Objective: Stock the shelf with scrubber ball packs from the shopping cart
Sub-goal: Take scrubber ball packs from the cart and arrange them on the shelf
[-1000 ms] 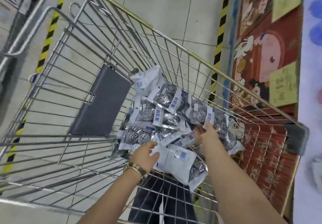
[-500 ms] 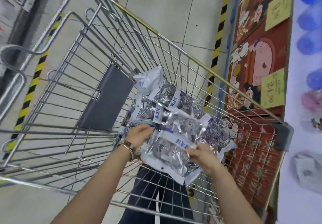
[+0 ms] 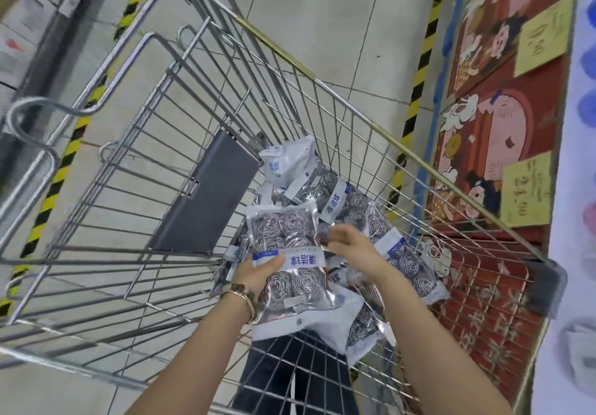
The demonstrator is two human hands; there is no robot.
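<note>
Now, down inside the shopping cart [image 3: 129, 189], the left hand [image 3: 258, 274] has a scrubber ball pack [image 3: 283, 230] in a firm hold, thumb laid across its white-and-blue label band and the fingers tucked out of sight beneath. That pack is raised just above the pile of packs [image 3: 358, 211] heaped toward the right side of the cart's floor, and a second pack seems to hang under it, though the overlap makes that hard to confirm. Right hand [image 3: 353, 251] is up at the pack's right edge, fingers reaching toward the plastic (motion blur smears the tips), so whether it pinches the edge or merely touches it, I cannot tell. A beaded bracelet [image 3: 242, 292] sits on the left wrist. Grey flap [image 3: 206, 195] lies against the cart's wire wall just left of the pile. Beyond the cart on the right stands a red cartoon panel [image 3: 483, 143] with yellow price cards [image 3: 527, 193], the writing too soft to read. Far right edge is only pale and blue blur, cut off by the frame.
</note>
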